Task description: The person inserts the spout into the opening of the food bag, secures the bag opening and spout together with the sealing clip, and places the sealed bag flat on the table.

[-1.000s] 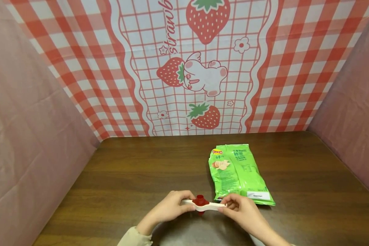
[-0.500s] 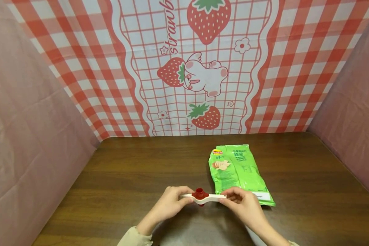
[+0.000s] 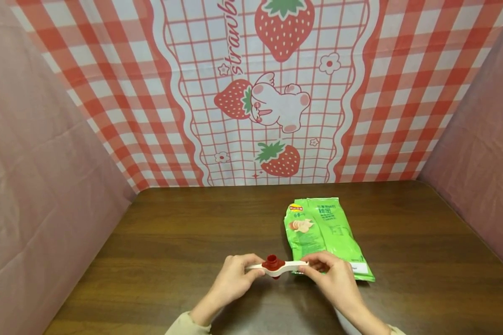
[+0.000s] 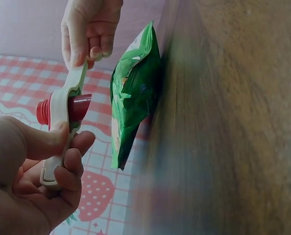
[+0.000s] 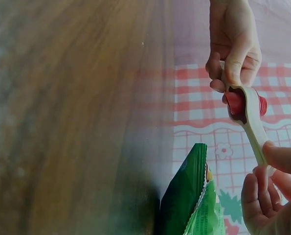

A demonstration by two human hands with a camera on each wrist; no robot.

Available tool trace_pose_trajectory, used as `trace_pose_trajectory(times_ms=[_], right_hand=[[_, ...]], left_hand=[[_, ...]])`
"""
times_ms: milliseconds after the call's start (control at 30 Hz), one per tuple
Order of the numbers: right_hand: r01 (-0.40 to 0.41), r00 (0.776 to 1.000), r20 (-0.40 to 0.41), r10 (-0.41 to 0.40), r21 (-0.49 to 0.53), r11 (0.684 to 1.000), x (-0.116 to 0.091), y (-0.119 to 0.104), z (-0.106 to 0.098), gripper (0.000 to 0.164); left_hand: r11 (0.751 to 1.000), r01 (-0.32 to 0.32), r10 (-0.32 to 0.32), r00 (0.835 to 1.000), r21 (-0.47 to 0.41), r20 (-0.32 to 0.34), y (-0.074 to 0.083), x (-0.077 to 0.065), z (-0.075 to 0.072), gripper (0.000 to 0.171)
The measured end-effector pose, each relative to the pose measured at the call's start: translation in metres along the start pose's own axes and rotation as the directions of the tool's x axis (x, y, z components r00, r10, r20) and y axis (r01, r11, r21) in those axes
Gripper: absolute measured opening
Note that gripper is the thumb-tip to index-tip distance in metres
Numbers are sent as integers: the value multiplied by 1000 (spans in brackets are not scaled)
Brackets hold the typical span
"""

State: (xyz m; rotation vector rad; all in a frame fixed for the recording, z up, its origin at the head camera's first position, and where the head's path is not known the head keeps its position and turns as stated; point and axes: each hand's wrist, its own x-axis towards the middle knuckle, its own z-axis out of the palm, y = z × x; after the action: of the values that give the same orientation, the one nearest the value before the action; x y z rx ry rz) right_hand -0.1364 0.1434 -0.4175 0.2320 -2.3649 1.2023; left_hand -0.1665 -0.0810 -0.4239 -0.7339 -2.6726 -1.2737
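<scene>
White curved clip (image 3: pixel 291 266), pinched by left fingers (image 3: pixel 251 258), right fingers (image 3: pixel 320 257) — ribbed red spout (image 3: pixel 273 263) midway

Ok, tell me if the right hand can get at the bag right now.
Likely yes, if the right hand lets go of the clip: the bag lies close by, with nothing seen between them.

The checked cloth (image 3: pixel 272 102) reads "strawb" sideways; the green bag (image 3: pixel 329 232) bears small, unclear Chinese print
</scene>
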Motion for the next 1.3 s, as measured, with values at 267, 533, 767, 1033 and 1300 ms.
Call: trace_pose_trajectory(times_ms=[267,533,767,1033,1300], right_hand=[[32,997,-73,-39,-91,995,-1,-8,3,23],[-8,997,-72,2,-86,996,-2,-10,4,23],[18,998,-64,-23,-68,997,-3,-11,6,23],[25,1000,-8,-25,-62,998,-5,-14,7,24],[-4,1000,13,5,-72,997,-7,-15,7,22]], left_hand=[[1000,19,-19,999,-1,-41,3,-1,2,8],[1000,0,0,1000,8,-6,5,1,-3,11],[999,37,-37,999,-2,19,7,1,-5,25],[999,18,-19,999,-28,-28,7,2,-2,26],[999,-7,5,999,-52,-49,7,2,-2,26]])
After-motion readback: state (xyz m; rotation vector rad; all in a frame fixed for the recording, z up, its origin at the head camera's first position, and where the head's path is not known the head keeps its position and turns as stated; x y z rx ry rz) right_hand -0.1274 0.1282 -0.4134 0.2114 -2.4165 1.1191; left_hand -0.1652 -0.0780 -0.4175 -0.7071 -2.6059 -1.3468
